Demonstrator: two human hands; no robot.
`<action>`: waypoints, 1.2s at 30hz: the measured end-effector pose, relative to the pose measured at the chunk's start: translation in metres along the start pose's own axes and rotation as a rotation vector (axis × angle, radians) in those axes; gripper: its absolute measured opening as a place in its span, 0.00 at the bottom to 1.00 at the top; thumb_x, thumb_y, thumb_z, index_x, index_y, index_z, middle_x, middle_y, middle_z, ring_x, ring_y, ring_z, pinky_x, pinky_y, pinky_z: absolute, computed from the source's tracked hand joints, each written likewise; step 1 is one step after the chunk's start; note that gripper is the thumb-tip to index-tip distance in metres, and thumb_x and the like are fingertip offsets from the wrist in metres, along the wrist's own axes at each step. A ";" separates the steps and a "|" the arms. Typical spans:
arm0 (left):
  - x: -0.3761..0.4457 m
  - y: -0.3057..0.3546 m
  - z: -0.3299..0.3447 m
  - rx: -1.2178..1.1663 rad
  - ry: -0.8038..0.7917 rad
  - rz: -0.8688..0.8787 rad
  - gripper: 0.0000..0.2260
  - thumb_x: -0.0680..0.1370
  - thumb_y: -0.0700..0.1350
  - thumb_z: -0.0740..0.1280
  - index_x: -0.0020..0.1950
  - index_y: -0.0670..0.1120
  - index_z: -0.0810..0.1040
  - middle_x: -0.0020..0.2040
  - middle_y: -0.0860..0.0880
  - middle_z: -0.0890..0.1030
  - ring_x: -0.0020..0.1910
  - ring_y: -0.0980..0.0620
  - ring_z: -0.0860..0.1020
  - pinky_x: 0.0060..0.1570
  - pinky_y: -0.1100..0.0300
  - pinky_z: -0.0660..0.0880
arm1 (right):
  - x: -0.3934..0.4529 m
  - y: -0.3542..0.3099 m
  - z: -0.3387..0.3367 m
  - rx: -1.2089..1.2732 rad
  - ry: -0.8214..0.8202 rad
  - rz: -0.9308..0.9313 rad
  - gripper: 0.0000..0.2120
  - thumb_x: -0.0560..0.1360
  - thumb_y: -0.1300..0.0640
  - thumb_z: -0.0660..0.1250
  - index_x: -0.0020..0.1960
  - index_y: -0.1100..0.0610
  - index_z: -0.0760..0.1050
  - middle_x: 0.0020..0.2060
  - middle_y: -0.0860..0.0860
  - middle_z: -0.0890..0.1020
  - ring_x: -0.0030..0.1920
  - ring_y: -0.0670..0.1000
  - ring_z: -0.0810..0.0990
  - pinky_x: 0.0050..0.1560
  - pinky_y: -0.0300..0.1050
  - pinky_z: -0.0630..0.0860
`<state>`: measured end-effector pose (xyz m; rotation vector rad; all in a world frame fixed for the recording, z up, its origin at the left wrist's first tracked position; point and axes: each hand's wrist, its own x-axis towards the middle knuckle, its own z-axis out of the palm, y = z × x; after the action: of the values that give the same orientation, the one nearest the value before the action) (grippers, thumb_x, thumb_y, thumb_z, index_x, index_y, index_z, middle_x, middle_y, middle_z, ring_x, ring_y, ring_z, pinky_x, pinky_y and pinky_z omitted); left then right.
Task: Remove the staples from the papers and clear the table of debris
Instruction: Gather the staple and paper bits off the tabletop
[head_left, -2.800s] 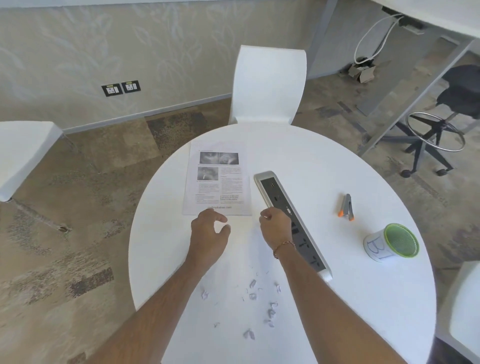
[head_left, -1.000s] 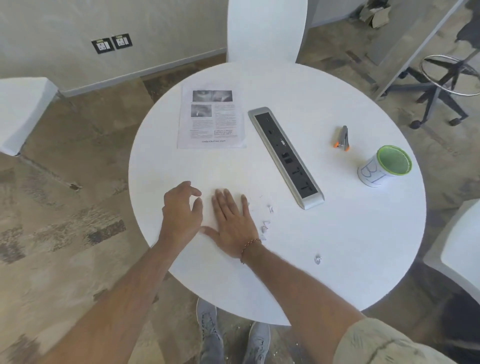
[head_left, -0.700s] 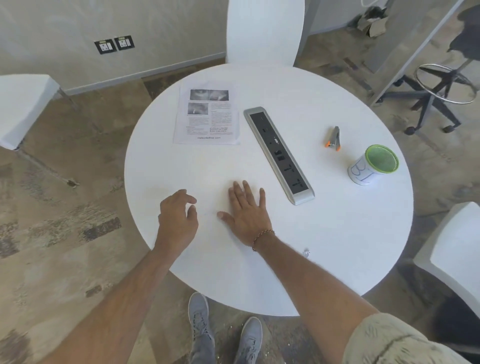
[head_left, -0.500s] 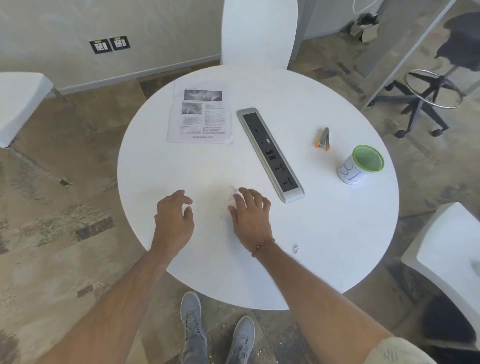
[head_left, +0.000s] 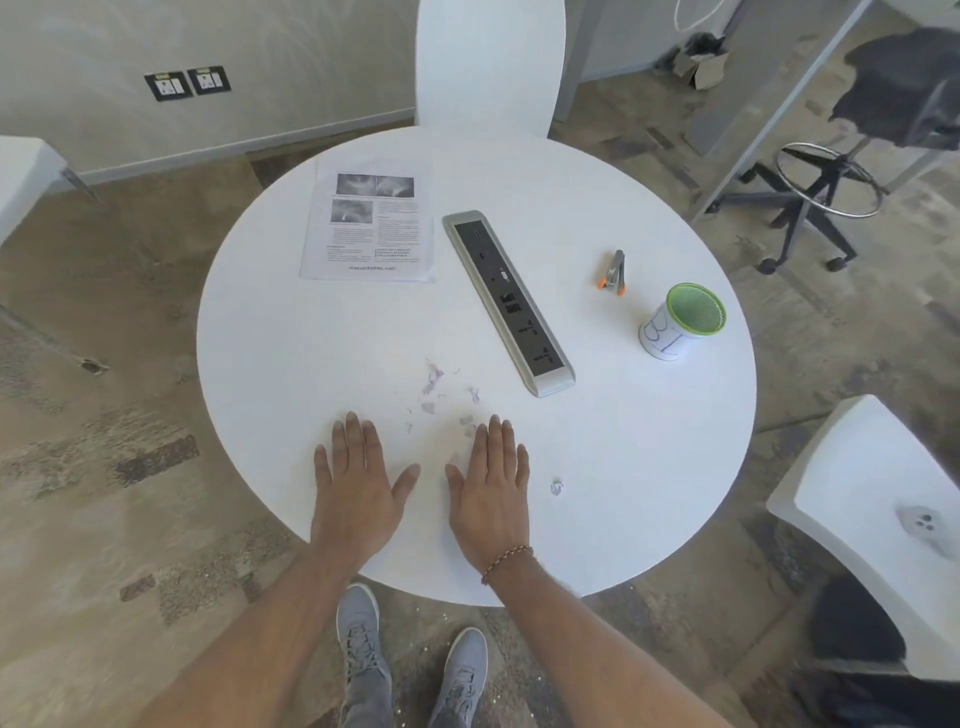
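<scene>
Both hands lie flat, palms down, on the round white table near its front edge. My left hand and my right hand sit side by side with straight fingers, holding nothing. Several small paper scraps and staples are scattered just beyond the fingertips. One crumpled scrap lies to the right of my right hand. The printed papers lie flat at the far left. An orange-tipped staple remover rests at the far right.
A grey power strip runs diagonally across the table's middle. A green-rimmed cup labelled in pen stands at the right. White chairs stand behind the table, at the left and at the right. A black stool is at the far right.
My right hand has drawn back from the debris toward the table's front edge. My left hand has gone from loosely curled to flat. The scraps now lie uncovered beyond both hands.
</scene>
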<state>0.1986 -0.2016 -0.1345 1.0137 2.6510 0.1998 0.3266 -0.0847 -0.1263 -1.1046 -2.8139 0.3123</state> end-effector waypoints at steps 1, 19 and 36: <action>0.000 0.003 0.003 0.016 0.001 0.019 0.43 0.79 0.68 0.39 0.81 0.37 0.48 0.83 0.38 0.48 0.82 0.41 0.47 0.78 0.37 0.48 | 0.000 0.003 0.000 0.001 -0.004 -0.005 0.29 0.84 0.47 0.50 0.77 0.65 0.58 0.78 0.61 0.58 0.79 0.59 0.52 0.76 0.60 0.52; -0.031 0.100 0.024 0.055 -0.030 0.819 0.26 0.84 0.58 0.42 0.83 0.52 0.50 0.82 0.46 0.59 0.82 0.43 0.53 0.74 0.31 0.54 | 0.049 0.005 -0.044 0.165 0.047 -0.089 0.24 0.83 0.51 0.56 0.75 0.62 0.63 0.79 0.57 0.58 0.79 0.56 0.52 0.77 0.58 0.54; 0.002 0.101 0.024 0.164 -0.063 0.868 0.30 0.84 0.60 0.42 0.82 0.47 0.56 0.81 0.44 0.58 0.82 0.40 0.49 0.74 0.29 0.51 | 0.037 0.033 -0.050 0.193 0.067 -0.019 0.27 0.83 0.46 0.56 0.75 0.63 0.63 0.79 0.57 0.59 0.79 0.56 0.54 0.76 0.60 0.56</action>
<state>0.2685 -0.1244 -0.1347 2.1208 2.0219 0.1201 0.3301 -0.0280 -0.0846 -1.0262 -2.6672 0.5217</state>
